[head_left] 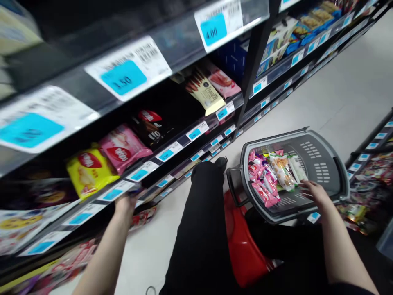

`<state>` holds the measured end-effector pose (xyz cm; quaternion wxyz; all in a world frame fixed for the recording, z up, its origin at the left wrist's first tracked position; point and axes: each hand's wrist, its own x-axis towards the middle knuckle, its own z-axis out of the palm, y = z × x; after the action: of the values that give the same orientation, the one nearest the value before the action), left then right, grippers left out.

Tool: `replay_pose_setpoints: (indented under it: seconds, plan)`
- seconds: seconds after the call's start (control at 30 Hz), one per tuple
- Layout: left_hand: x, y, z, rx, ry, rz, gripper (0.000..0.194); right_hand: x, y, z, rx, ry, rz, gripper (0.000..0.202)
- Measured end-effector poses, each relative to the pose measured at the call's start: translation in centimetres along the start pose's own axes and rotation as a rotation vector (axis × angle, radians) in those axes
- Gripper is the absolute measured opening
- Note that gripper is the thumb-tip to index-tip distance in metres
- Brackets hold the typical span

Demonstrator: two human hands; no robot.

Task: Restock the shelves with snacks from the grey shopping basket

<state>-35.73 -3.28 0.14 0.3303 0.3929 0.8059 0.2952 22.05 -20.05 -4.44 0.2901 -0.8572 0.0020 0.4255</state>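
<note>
1. Head view: left hand (124, 203) at the price-tag edge of the lower shelf (172, 157), just below yellow pack (90, 172); blurred, cannot tell if its fingers are apart or clamped on something.
2. Right hand (317, 194) reaches over gray basket (311, 166), fingers slightly apart, by the lower end of white-green packet (297, 169); contact unclear.
3. White-green packet lies in basket beside clear-and-orange packet (281, 170); small pink packets (264, 192) heaped at the basket's left side.
4. Shelf row, left to right: yellow pack, pink pack (123, 147) beside it, dark pack (150, 127), then cream pack (205, 92) and pink-red pack (222, 82) together farther along.
5. Black-clothed leg (201, 221) between shelf and basket; red plastic object (245, 250) below basket.
</note>
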Motion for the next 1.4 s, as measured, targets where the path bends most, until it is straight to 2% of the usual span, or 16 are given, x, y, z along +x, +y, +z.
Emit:
replay_pose_setpoints:
  seconds: [0.1, 0.17, 0.27, 0.33, 0.4, 0.5, 0.57, 0.63, 0.7, 0.77, 0.83, 0.9, 1.0, 1.17, 1.27, 1.4]
  plan:
    - [-3.7, -2.7, -4.4, -0.299, -0.041, -0.391, 0.009, -3.2, -0.7, 0.9, 0.126, -0.114, -0.099, 0.02]
    - [-8.1, -4.8, -7.2, -0.323, -0.124, -0.513, 0.015, -5.3, -0.8, 1.8, 0.16, -0.232, -0.144, 0.021]
    - [-15.1, -5.9, -10.2, -0.076, -0.255, -0.339, 0.039, -8.8, -0.6, 3.5, 0.156, -0.388, -0.218, 0.018]
    - [-19.0, -4.8, -11.2, 0.157, -0.249, -0.089, 0.051, -11.7, -0.3, 5.0, 0.22, -0.519, -0.274, 0.025]
    - [-21.7, -2.7, -11.1, 0.345, -0.189, 0.223, 0.057, -15.0, 0.2, 6.5, 0.335, -0.752, -0.303, 0.038]
    - [-23.9, 1.0, -9.5, 0.524, -0.13, 0.684, 0.056, -20.1, 0.9, 8.3, 0.454, -1.142, -0.363, 0.052]
    - [-24.7, 3.0, -7.4, 0.602, -0.138, 0.97, 0.052, -22.6, 1.3, 9.1, 0.607, -1.244, -0.416, 0.065]
    - [-25.3, 4.8, -4.7, 0.652, -0.131, 1.249, 0.045, -23.8, 1.5, 9.5, 0.823, -1.128, -0.524, 0.071]
    - [-26.0, 6.3, -1.7, 0.662, -0.134, 1.48, 0.04, -23.5, 1.5, 9.4, 0.993, -0.876, -0.598, 0.066]
    - [-27.0, 8.0, 1.3, 0.642, -0.199, 1.605, 0.041, -21.9, 1.5, 8.7, 1.062, -0.651, -0.598, 0.057]
    - [-28.5, 9.8, 4.1, 0.609, -0.352, 1.604, 0.046, -19.9, 1.6, 7.3, 1.081, -0.511, -0.574, 0.053]
    - [-30.1, 11.7, 6.5, 0.547, -0.515, 1.524, 0.058, -18.1, 1.9, 5.7, 1.084, -0.443, -0.6, 0.053]
    - [-32.3, 14.3, 9.6, 0.411, -0.652, 1.418, 0.053, -17.0, 2.4, 3.7, 1.02, -0.495, -0.719, 0.055]
    - [-33.5, 16.8, 12.6, 0.343, -0.714, 1.427, 0.029, -16.8, 2.9, 2.3, 0.959, -0.666, -0.731, 0.061]
    - [-33.2, 16.3, 13.0, 0.408, -0.708, 1.498, 0.026, -16.5, 2.7, 1.8, 0.912, -0.761, -0.717, 0.063]
    - [-32.8, 14.6, 13.3, 0.513, -0.584, 1.494, 0.025, -16.2, 2.5, 1.5, 0.812, -0.848, -0.738, 0.065]
